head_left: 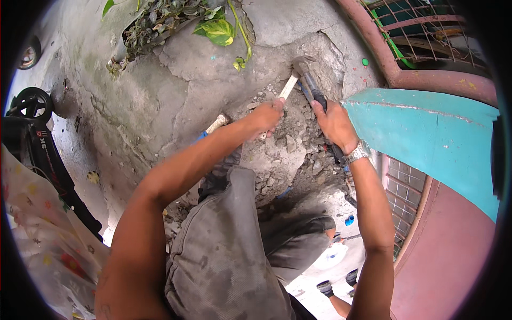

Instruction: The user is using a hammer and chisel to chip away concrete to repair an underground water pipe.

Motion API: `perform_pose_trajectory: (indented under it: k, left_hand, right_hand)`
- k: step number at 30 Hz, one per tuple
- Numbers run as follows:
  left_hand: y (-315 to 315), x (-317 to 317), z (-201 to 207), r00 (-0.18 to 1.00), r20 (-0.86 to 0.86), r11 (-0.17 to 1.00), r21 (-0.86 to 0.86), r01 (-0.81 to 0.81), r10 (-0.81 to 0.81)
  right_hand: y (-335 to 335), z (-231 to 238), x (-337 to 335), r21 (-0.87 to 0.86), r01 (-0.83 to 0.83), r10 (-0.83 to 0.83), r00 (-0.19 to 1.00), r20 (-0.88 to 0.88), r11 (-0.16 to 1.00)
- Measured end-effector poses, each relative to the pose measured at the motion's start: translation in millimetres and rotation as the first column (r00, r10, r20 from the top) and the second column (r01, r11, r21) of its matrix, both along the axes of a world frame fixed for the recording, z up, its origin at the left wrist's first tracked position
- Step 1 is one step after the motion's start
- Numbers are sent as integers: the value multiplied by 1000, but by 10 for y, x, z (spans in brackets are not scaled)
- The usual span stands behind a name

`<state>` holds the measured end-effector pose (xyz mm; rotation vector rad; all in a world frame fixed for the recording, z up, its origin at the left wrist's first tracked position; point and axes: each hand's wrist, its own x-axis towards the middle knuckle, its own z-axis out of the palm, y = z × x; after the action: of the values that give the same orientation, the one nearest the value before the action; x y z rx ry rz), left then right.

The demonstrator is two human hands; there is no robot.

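Note:
My left hand is closed round a whitish pipe-like stick, which slants up and away over the broken ground. In my right hand is a claw hammer, gripped by its dark handle, whose lower end shows below the fist. The hammer's head lies at the stick's far end; whether they touch I cannot tell. Under both hands spreads grey rubble of broken concrete. Another whitish pipe end with a blue part sticks out beside my left forearm. A short blue pipe piece lies near my right forearm.
A turquoise slab stands close at the right, with pink metal grilles behind it. Leafy plants grow at the top. A black wheeled frame stands at the left. Another person's dark-shod feet show at the bottom.

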<state>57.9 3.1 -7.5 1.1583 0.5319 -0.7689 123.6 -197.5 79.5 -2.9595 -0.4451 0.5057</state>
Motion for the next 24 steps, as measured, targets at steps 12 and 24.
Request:
perform_pose_trajectory:
  k: [12, 24]
  left_hand:
    - [581, -91, 412, 986, 163, 999, -42, -12, 18]
    - [257, -1175, -175, 917, 346, 971, 56, -233, 201]
  right_hand:
    - [-118, 161, -496, 491, 522, -317, 839, -442, 697]
    - [63, -29, -243, 195, 301, -202, 890, -409, 933]
